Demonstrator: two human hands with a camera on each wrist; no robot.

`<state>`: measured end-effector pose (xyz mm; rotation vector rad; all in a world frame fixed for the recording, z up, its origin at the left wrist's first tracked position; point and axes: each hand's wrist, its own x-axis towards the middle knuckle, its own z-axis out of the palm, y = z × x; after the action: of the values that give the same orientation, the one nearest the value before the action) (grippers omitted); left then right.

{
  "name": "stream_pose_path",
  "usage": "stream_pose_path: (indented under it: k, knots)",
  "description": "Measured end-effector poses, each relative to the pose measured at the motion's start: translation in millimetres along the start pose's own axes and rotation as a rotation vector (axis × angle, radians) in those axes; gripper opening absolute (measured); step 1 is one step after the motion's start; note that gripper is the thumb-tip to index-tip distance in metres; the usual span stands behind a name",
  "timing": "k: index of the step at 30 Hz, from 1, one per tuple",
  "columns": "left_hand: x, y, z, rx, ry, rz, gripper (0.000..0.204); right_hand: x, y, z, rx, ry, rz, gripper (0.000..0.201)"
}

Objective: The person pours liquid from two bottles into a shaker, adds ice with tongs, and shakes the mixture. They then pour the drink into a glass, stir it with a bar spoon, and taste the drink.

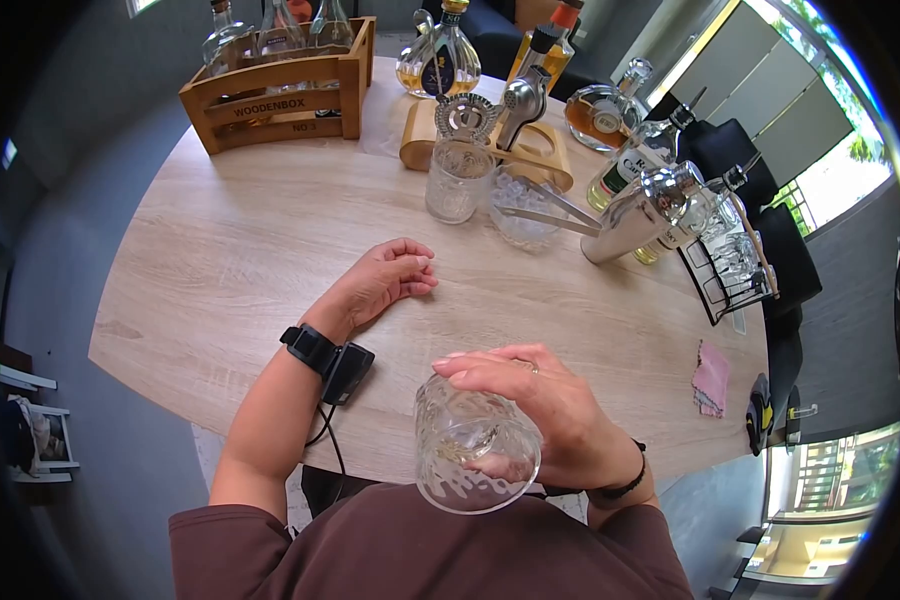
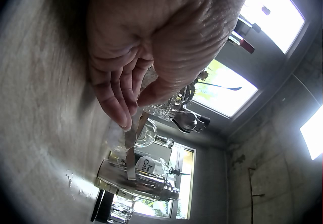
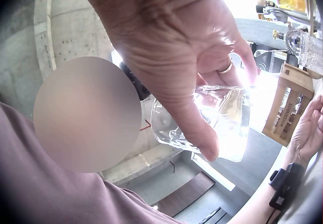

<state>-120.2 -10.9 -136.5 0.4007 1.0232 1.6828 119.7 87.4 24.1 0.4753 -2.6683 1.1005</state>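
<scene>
My right hand [image 1: 560,405] grips a clear patterned glass [image 1: 460,440] and holds it tilted, close in front of the chest. In the right wrist view the thumb lies along one side of the glass [image 3: 227,128], with fingers on the far side. My left hand [image 1: 385,275] rests on the tabletop, its fingers loosely bent with nothing in them. Beyond it stand a cut-glass mixing glass [image 1: 455,185] with a strainer [image 1: 467,118] on top, and a glass bowl of ice [image 1: 525,215] with metal tongs [image 1: 550,215]. A steel shaker [image 1: 620,230] is to the right.
A wooden box [image 1: 280,110] with bottles stands at the far left. Several bottles, among them a round decanter [image 1: 605,110], line the back. At the right are a wire rack [image 1: 735,275] of small glasses and a pink cloth [image 1: 710,380]. A cable hangs from the left wrist camera [image 1: 345,372].
</scene>
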Motion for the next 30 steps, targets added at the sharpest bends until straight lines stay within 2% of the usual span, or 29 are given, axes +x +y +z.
stream_pose_path:
  k: [7,10,16,18,22,24,25,27,30]
  knots:
    - [0.2,-0.4,-0.8,0.000,-0.006,-0.001,0.018,0.1,5.3,4.8,0.035,0.012,0.019,0.073]
    - [0.2,-0.7,-0.5,-0.006,0.002,-0.001,0.018,1.0,8.4,7.8,0.103,0.019,0.100,0.077]
    - [-0.1,-0.2,1.6,0.018,0.020,-0.007,0.017,-7.6,16.7,-15.4,0.063,-0.215,0.186,0.082]
    - [-1.1,0.1,2.4,0.016,0.029,-0.006,0.017,-13.0,16.7,-12.9,0.237,0.004,0.328,0.082]
    - [-0.3,0.5,2.8,0.016,0.029,-0.010,0.015,0.0,13.2,-5.0,0.165,0.074,0.230,0.081]
    - [-1.2,1.6,4.6,0.025,0.032,-0.008,0.016,-1.7,13.1,-11.1,0.124,-0.239,0.207,0.080]
    - [-2.1,1.4,4.6,0.028,0.033,-0.006,0.016,-3.1,15.3,-11.9,0.126,-0.243,0.205,0.080]
    - [-2.0,0.2,3.0,0.028,0.035,-0.009,0.016,-8.4,19.7,-12.1,0.259,-0.091,0.258,0.081]
    - [0.3,0.6,4.2,0.035,0.028,-0.016,0.016,0.2,17.4,-9.8,0.178,-0.047,0.222,0.082]
